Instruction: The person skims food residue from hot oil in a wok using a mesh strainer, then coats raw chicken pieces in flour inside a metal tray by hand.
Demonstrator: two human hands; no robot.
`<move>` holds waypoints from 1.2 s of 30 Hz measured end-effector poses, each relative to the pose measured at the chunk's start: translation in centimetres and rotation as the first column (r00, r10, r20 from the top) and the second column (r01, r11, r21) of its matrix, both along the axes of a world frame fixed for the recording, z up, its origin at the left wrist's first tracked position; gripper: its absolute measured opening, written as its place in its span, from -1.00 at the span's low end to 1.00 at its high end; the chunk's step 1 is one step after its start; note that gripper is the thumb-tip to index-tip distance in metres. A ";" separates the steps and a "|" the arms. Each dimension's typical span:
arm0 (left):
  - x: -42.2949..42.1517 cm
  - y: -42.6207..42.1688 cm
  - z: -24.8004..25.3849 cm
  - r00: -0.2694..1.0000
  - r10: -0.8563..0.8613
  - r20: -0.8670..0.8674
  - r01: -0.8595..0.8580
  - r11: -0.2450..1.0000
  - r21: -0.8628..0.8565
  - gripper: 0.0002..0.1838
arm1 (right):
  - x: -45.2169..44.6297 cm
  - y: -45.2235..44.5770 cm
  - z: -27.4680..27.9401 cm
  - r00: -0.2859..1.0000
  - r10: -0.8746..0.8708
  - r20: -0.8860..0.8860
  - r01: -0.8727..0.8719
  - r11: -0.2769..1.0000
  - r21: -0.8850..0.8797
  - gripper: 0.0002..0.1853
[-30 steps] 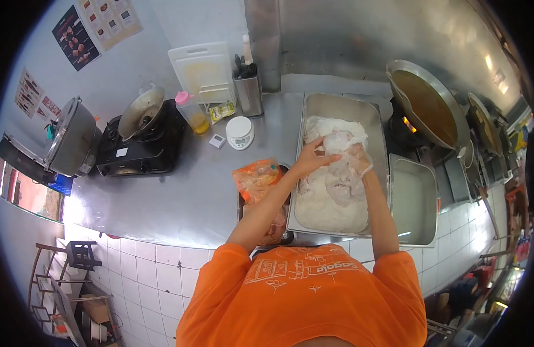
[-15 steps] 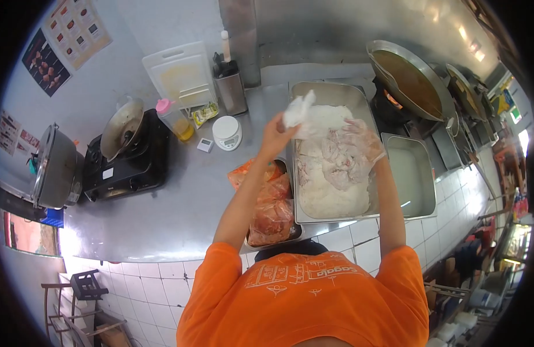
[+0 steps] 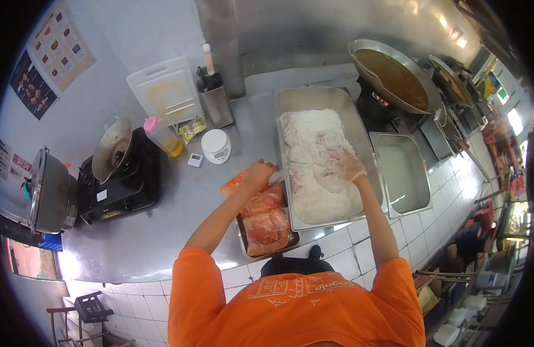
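My left hand point(image 3: 261, 174) is closed beside the left rim of a deep steel pan point(image 3: 283, 199). A crumpled white bundle point(image 3: 275, 178) shows at its fingers, mostly hidden; I cannot make out its material. Under and in front of this hand lie clear plastic bags of reddish-orange raw meat point(image 3: 265, 228) in a smaller steel tray point(image 3: 290, 238). My right hand point(image 3: 349, 166), in a clear plastic glove dusted white, rests with fingers outstretched on flour-coated pieces of meat point(image 3: 324, 151). White flour point(image 3: 322, 202) surrounds the pieces in the deep pan.
Right of the pan sits a steel container of pale liquid point(image 3: 401, 173). Behind it, a large wok of brown oil point(image 3: 394, 78) stands over a flame. To the left are a white scale point(image 3: 216, 146), a pink-capped bottle point(image 3: 163, 139), a knife holder point(image 3: 216, 104) and a black stove point(image 3: 128, 179).
My left hand has come down from above the pan to its left side, bringing the white bundle. My right hand has shifted slightly lower over the floured meat. The view has turned slightly.
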State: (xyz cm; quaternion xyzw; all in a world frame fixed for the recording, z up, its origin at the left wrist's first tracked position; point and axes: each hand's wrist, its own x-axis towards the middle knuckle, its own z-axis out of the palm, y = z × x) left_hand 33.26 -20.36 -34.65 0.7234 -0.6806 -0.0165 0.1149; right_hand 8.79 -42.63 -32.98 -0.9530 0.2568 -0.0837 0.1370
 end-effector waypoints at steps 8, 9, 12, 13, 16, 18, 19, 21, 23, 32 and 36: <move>-0.9 -1.5 0.1 0.973 -0.033 0.228 -0.052 0.933 0.356 -0.47 | -2.5 0.6 4.4 0.773 -0.539 0.334 -0.226 0.257 0.940 -0.68; -0.5 -1.8 -0.6 0.981 -0.008 0.195 -0.058 0.941 0.333 -0.44 | -2.8 -0.4 3.4 0.686 -0.696 0.211 -0.383 -0.100 0.918 -0.70; -0.2 -1.7 -1.0 0.987 0.048 0.157 -0.073 0.984 0.160 -0.39 | -4.8 -3.0 1.2 0.661 -0.646 0.381 -0.350 0.183 0.919 -0.72; -0.6 -1.9 -0.3 0.985 0.041 0.165 -0.068 0.985 0.161 -0.39 | -5.7 -3.0 1.7 0.663 -0.618 0.422 -0.329 0.266 0.906 -0.73; -2.1 -0.9 -0.1 0.973 0.206 0.104 -0.224 0.951 0.215 -0.40 | -9.5 -1.2 6.8 0.697 -0.696 0.173 -0.392 -0.168 0.905 -0.72; -1.7 -0.7 -1.9 0.954 0.262 0.143 -0.276 0.957 0.090 -0.42 | -10.7 -1.4 6.9 0.688 -0.691 0.223 -0.448 -0.161 0.880 -0.69; -2.2 -0.4 -1.5 0.948 0.279 0.151 -0.294 0.951 0.090 -0.42 | -11.1 -1.4 7.1 0.698 -0.679 0.226 -0.451 -0.172 0.876 -0.69; -3.3 0.6 -1.2 0.903 0.428 0.043 -0.427 0.904 -0.037 -0.52 | -11.7 -1.2 7.4 0.708 -0.690 0.154 -0.414 -0.227 0.881 -0.68; -4.1 2.2 -0.1 0.881 0.471 -0.050 -0.471 0.862 -0.188 -0.51 | -12.3 -1.0 7.0 0.717 -0.683 0.140 -0.439 -0.285 0.852 -0.68; -7.5 13.6 4.6 0.641 0.501 -0.582 -0.757 0.287 -0.586 -0.59 | -8.1 -2.1 4.8 0.765 -0.640 0.076 -0.417 -0.402 0.815 -0.68; -6.4 23.6 3.0 0.584 0.569 -0.578 -0.749 0.104 -0.655 -0.57 | -2.3 -0.7 0.3 0.847 -0.516 0.128 -0.475 -0.625 0.620 -0.63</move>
